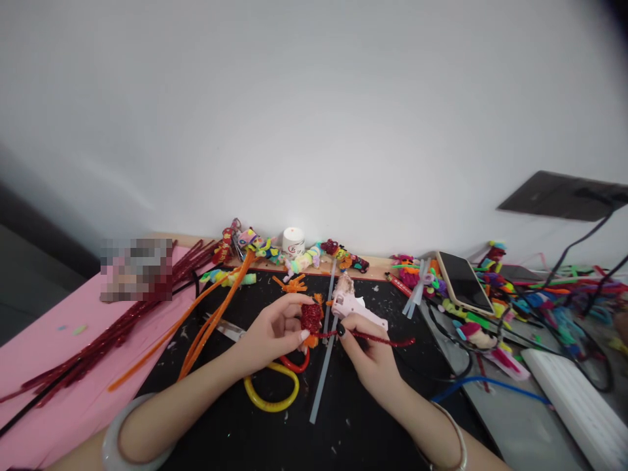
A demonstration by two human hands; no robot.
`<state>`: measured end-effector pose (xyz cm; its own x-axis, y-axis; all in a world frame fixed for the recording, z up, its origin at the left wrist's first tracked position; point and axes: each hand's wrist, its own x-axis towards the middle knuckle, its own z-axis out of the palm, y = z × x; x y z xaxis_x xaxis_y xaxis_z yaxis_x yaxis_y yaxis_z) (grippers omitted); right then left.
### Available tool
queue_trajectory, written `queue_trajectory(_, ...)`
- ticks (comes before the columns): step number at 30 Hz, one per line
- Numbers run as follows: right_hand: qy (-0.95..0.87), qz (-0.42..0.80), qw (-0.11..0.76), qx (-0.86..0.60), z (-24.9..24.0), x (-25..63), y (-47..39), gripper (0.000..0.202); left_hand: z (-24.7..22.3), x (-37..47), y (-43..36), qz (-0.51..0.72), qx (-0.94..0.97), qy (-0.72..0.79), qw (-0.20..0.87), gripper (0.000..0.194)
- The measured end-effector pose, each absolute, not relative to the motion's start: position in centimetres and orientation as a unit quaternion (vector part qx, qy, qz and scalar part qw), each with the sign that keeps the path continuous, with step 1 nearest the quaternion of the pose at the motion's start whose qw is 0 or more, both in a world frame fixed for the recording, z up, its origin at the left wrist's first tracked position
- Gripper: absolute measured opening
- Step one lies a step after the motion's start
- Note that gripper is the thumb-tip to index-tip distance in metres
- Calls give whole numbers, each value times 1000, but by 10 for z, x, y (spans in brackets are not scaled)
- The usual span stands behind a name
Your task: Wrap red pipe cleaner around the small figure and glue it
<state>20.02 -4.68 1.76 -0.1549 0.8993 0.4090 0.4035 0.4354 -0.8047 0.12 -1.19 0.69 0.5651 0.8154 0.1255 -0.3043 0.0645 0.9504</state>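
Note:
Between thumb and fingers, my left hand (279, 327) grips a small figure wound from red tinsel pipe cleaner (311, 318), with orange pieces showing at its edges. A loose red pipe cleaner (387, 339) runs from the figure to the right. My right hand (367, 350) pinches this strand near the figure. Just behind my right hand lies a pale pink glue gun (358, 310), partly covered by it. A translucent glue stick (321, 383) lies on the black mat (235, 438) between my hands. Scissors with yellow and red handles (272, 406) lie under my left hand.
At left, red tinsel pipe cleaners (112, 333) and orange pipe cleaners (216, 320) stretch across. Small figures and a white cup (293, 243) line the wall. A phone (465, 281), cables, pipe-cleaner pieces and a white power strip (574, 405) crowd the right.

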Motion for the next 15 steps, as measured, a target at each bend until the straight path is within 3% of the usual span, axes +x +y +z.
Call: queue_trajectory(15, -750, 210, 420, -466, 14, 197, -47, 20, 6, 7, -17, 398, 489, 204, 749, 50)
